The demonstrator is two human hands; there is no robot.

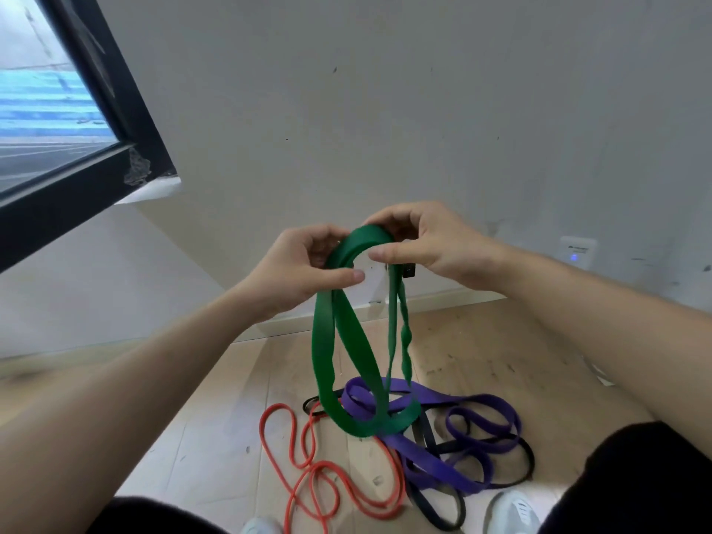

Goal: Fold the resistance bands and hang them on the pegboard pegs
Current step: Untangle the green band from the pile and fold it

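Green band (pixel 346 341) is held up at chest height btwn both hands: left hand (pixel 304 264) pinches its top w/ thumb and curled fingers, right hand (pixel 427 244) grips the same bend, forearms reaching fwd. Its loops hang below the hands to the wood floor (pixel 215 429), onto purple band (pixel 443 452), red band (pixel 308 475) and black band (pixel 524 468); grey wall (pixel 424 109) beyond, window (pixel 57 109) up-left.

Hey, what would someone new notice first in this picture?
A green band is held up mid-frame between the left hand and right hand, its loops hanging down. Beneath it on the wooden floor lies a tangle of red band, purple band and black band. A dark window frame fills the upper left.
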